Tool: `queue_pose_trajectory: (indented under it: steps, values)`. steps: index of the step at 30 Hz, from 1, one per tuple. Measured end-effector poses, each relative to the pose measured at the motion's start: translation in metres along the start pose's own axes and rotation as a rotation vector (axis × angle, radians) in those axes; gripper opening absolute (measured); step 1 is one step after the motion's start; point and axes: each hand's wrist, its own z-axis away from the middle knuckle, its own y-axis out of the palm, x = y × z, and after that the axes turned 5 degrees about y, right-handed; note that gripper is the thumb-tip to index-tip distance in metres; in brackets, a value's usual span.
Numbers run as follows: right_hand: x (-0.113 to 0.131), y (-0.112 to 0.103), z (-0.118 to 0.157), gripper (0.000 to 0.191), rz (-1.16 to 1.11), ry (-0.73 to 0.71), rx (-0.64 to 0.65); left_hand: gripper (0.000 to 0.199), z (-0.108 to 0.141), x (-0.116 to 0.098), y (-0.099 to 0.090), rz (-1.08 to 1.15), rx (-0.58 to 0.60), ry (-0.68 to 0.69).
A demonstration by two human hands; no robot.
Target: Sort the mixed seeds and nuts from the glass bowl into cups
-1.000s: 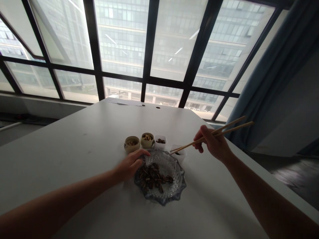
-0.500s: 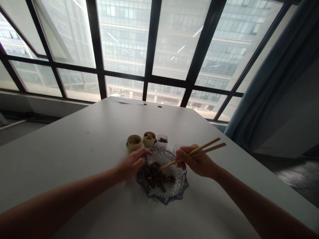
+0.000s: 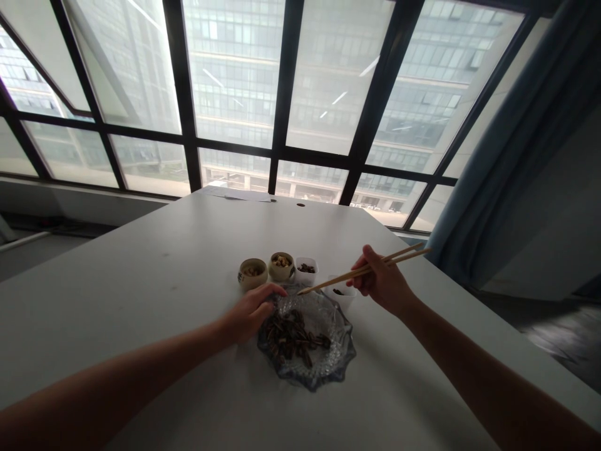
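Glass bowl (image 3: 328, 313): rim partly hidden by left hand (image 3: 252, 311).

Single view, from my head: faces forward and slightly down, over my forearms. Wide view has wooden chopsticks (image 3: 366, 269) in my right hand (image 3: 382, 282) at middle range, below frame centre; my left hand (image 3: 251, 311) at similar range, left of that grip. Sightline runs on across white table (image 3: 164, 282) to windows (image 3: 235, 75) far beyond grip; blue curtain (image 3: 488, 156) beyond, right.
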Motion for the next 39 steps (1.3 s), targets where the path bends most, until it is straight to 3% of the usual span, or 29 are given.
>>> queue_pose_trajectory:
  steps: [11,13,16,18,20,24,30,35,39]
  values:
    - [-0.005,-0.008,-0.009,0.057,-0.028,-0.044,-0.085,0.039,-0.001,-0.001,0.001,-0.01,-0.003,-0.005]
    - [-0.008,-0.011,-0.009,0.059,0.044,-0.166,-0.173,0.039,-0.001,-0.001,0.001,-0.009,-0.003,0.0]
    - [-0.013,-0.017,-0.004,0.054,0.315,-0.48,-0.28,0.039,-0.001,-0.002,0.001,-0.005,-0.005,0.005]
    - [-0.016,-0.022,0.0,0.048,0.518,-0.655,-0.255,0.039,-0.001,-0.002,0.001,-0.006,-0.002,0.005]
    - [-0.019,-0.024,0.002,0.045,0.644,-0.723,-0.17,0.038,0.0,-0.002,0.001,-0.011,-0.004,0.006]
    - [-0.021,-0.023,-0.002,0.04,0.763,-0.602,-0.02,0.038,0.0,0.001,0.0,-0.013,-0.003,0.005]
    - [-0.008,-0.009,0.004,0.053,0.505,-0.481,-0.117,0.038,0.0,0.004,0.001,-0.015,0.001,0.01]
    - [0.002,0.012,0.025,0.054,0.54,-0.211,0.305,0.039,0.0,0.004,0.001,0.001,0.0,0.016]
    - [0.004,0.02,0.033,0.048,0.647,-0.132,0.436,0.039,0.0,0.004,0.001,0.003,0.002,0.008]
